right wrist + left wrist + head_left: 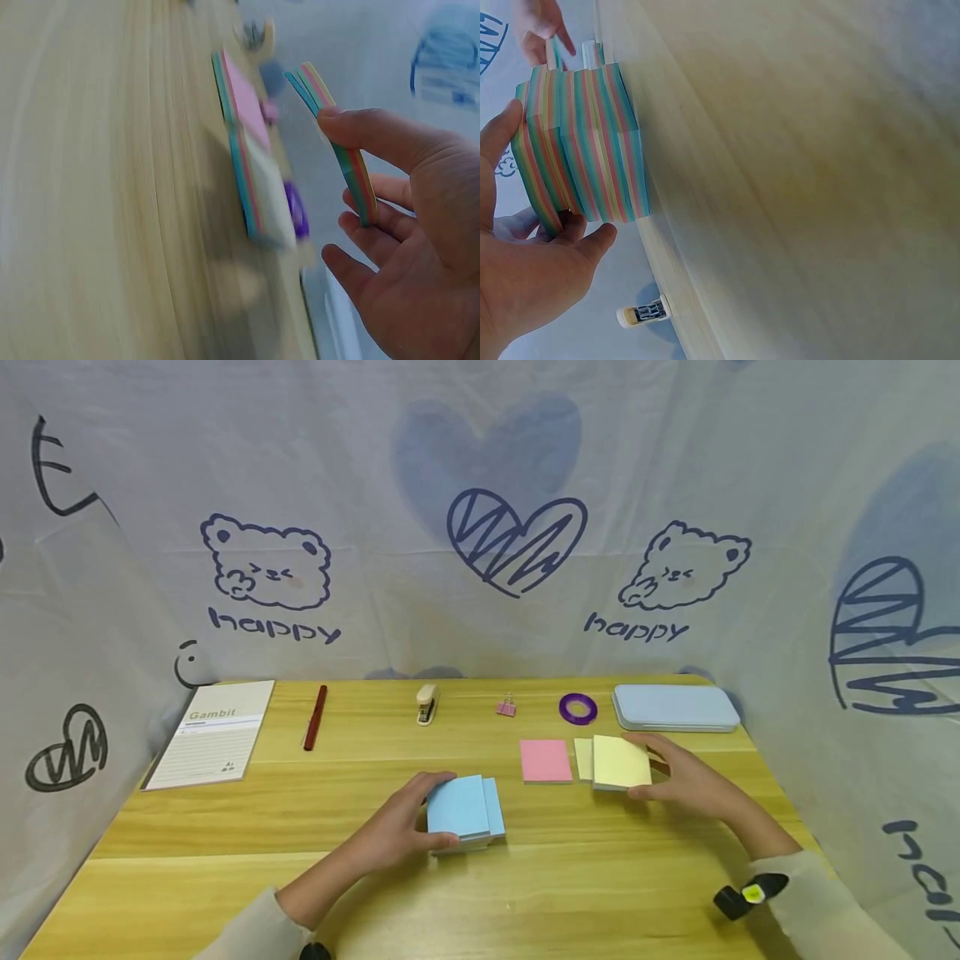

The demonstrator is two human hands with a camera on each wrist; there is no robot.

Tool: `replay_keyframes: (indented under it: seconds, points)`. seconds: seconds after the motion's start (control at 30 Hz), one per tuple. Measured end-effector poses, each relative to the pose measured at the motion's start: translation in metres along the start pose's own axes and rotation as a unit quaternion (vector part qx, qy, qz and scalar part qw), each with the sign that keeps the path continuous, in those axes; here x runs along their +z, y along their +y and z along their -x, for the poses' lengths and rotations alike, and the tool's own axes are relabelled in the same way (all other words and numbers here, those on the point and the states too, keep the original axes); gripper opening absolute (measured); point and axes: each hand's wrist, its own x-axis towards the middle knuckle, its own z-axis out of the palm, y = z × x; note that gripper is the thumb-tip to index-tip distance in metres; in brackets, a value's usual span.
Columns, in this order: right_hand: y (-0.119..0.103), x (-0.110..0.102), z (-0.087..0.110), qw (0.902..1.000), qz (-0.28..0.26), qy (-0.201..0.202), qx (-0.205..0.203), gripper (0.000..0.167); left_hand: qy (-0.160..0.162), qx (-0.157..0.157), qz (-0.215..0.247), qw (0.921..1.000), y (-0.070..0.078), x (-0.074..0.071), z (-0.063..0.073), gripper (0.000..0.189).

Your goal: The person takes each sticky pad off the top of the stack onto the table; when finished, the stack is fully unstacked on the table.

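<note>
My left hand (390, 833) grips the upper part of a stack of blue-topped sticky note pads (457, 807), thumb on the near side and fingers on the far side. In the left wrist view, the striped edges of this tall, unevenly stacked pile (585, 142) show. My right hand (678, 777) pinches a thin yellow-topped sticky note pad (621, 762) by its edges. The right wrist view has this pad (352, 169) raised off the table, with layers spreading at one end. Another yellow-topped pad (582, 760) lies below, beside a pink-topped pad (546, 761).
Along the back of the wooden table (555, 893) lie a notebook (213, 735), a dark red pen (316, 718), a small stapler (427, 704), a pink binder clip (506, 707), a purple tape roll (564, 713) and a pale blue case (675, 707). Printed cloth encloses the back and sides.
</note>
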Motion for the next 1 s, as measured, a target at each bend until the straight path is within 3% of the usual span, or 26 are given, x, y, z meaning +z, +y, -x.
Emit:
replay_keyframes:
  seconds: [0.23, 0.5, 0.7, 1.0]
  points:
    - [0.040, -0.030, 0.007, 0.9993, 0.024, 0.007, 0.029, 0.090, 0.000, 0.004, -0.003, 1.0000, -0.001, 0.000, 0.001, 0.083]
    - [0.068, -0.042, 0.002, 0.9972, 0.068, -0.001, 0.029, 0.088, -0.003, -0.003, 0.002, 1.0000, -0.001, -0.001, 0.000, 0.084]
    - [0.074, -0.043, 0.002, 0.9926, 0.117, 0.007, 0.030, 0.088, -0.004, -0.003, 0.006, 1.0000, 0.000, -0.001, -0.001, 0.083]
    - [0.072, -0.041, 0.006, 0.9936, 0.108, -0.006, 0.033, 0.087, -0.005, 0.005, 0.005, 1.0000, -0.001, -0.001, 0.000, 0.083]
